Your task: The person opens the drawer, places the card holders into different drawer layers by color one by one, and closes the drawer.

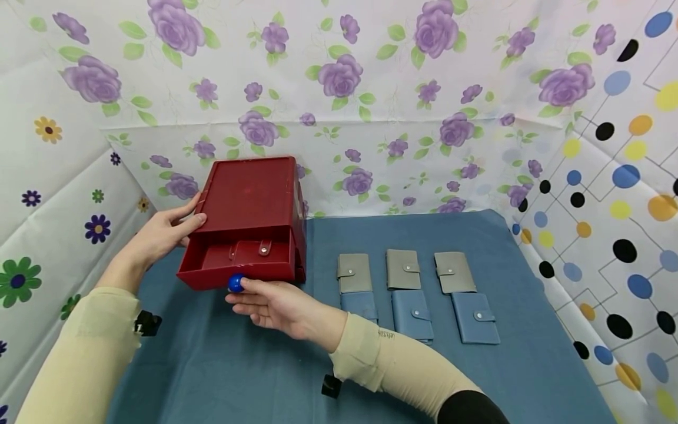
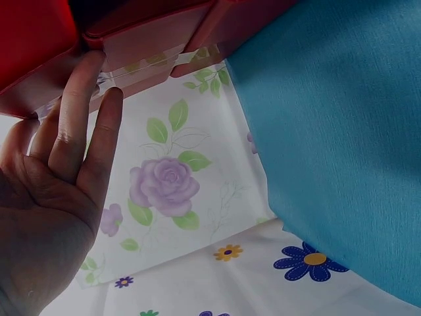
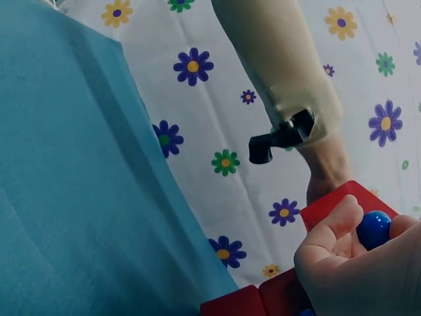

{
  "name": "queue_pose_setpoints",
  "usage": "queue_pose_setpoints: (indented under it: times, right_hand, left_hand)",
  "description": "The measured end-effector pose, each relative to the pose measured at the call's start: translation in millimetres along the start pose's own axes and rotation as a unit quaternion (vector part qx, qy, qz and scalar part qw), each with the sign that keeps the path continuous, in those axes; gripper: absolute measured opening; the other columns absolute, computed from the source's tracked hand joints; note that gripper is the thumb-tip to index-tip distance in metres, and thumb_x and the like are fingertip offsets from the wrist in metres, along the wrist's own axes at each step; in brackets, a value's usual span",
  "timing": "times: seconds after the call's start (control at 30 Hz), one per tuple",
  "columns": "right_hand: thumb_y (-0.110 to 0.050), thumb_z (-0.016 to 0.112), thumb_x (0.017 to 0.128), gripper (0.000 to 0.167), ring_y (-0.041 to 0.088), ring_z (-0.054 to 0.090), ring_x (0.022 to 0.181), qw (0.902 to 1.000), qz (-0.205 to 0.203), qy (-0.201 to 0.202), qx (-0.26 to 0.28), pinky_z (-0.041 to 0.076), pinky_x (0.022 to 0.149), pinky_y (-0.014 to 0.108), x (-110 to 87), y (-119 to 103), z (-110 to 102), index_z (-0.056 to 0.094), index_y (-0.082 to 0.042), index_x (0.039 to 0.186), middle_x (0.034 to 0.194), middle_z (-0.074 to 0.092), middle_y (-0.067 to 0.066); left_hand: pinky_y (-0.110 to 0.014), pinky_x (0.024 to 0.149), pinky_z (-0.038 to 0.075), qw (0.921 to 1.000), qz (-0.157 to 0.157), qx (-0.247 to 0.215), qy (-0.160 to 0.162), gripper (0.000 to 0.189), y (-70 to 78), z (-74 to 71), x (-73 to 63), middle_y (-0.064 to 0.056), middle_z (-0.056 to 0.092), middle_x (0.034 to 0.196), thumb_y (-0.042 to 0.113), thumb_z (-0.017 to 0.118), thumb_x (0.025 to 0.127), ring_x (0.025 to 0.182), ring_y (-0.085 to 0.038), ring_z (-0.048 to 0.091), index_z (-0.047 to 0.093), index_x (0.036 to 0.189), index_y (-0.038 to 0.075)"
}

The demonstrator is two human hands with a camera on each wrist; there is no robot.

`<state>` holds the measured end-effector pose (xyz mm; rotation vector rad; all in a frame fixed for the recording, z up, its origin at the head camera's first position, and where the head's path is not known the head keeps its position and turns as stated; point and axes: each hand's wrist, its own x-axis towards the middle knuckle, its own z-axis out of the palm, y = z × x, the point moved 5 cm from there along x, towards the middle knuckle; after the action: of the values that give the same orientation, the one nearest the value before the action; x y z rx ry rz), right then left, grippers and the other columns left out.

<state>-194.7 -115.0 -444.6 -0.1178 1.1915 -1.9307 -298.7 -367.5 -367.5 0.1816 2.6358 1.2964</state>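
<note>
A red drawer box (image 1: 249, 191) stands at the back left of the table. Its drawer (image 1: 193, 277) is pulled partway out, and a red snap-strap card holder (image 1: 246, 249) lies inside. My right hand (image 1: 288, 307) pinches the round blue knob (image 1: 235, 283) on the drawer's front; the right wrist view shows this knob (image 3: 374, 230) between thumb and finger. My left hand (image 1: 161, 238) rests against the box's left side near the front. In the left wrist view its fingers (image 2: 74, 125) reach out fairly straight and touch the box's side.
Three grey card holders (image 1: 403, 270) lie in a row on the blue cloth (image 1: 238, 377). Three blue ones (image 1: 475, 318) lie just in front of them, one partly behind my right forearm. Flowered sheets (image 1: 339, 135) hang behind and at the left, a dotted one (image 1: 609, 194) at the right.
</note>
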Motion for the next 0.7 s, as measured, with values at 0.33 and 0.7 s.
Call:
queue_pose_setpoints:
  times: [0.33, 0.7]
  right_hand:
    - [-0.041, 0.067, 0.107, 0.041, 0.012, 0.07, 0.101, 0.9995, -0.025, 0.017, -0.009, 0.055, 0.081, 0.023, 13.4, -8.2, -6.5, 0.075, -0.01, 0.132, 0.125, 0.077, 0.005]
    - [-0.044, 0.066, 0.107, 0.043, 0.014, 0.068, 0.106, 0.9966, -0.067, 0.04, -0.026, 0.053, 0.085, 0.026, 29.2, -14.4, -13.5, 0.075, -0.011, 0.132, 0.124, 0.078, 0.003]
  left_hand:
    - [-0.014, 0.08, 0.054, 1.0, 0.0, 0.004, 0.0, 0.074, 0.7, -0.4, -0.2, -0.037, 0.052, 0.151, 0.047, 0.054, 0.112, 0.091, -0.018, 0.078, 0.013, 0.171, 0.03]
    - [-0.019, 0.082, 0.051, 0.9995, -0.012, 0.029, 0.006, 0.076, 1.3, -1.5, -0.9, -0.036, 0.058, 0.144, 0.052, 0.053, 0.111, 0.084, -0.022, 0.076, 0.012, 0.171, 0.032]
